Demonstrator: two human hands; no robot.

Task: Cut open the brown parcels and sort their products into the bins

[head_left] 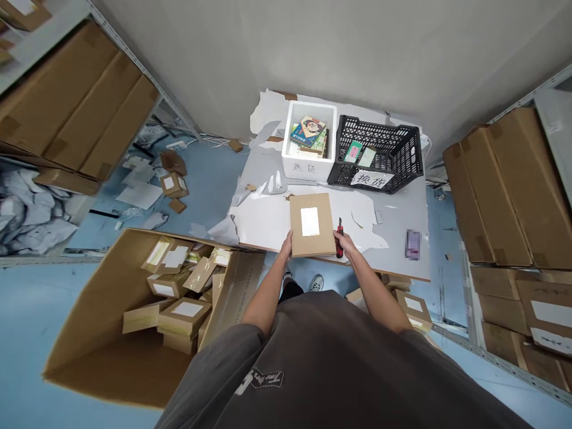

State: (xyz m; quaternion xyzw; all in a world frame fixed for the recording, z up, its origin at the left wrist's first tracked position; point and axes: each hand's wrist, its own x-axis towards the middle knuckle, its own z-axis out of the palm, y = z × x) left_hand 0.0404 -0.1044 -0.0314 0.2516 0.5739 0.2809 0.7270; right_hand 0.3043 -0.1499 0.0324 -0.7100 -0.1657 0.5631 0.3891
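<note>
A flat brown cardboard box [311, 245] with a white label sits at the table's front edge. My left hand [287, 244] grips its left side, fingers partly hidden by the box. At the lower right corner, my right hand [344, 241] is closed around a red and black utility knife [340, 245], whose tip points away from me, and touches the box's side. Behind the box stand a white bin [308, 170] holding books and a black plastic crate [404, 170] with a green and a pale item inside.
Torn white paper covers much of the table [402, 208]; a blurred purple item [413, 245] lies at its right. A large open carton [93, 333] with several small boxes stands at lower left. Shelves with big cartons [509, 190] flank both sides.
</note>
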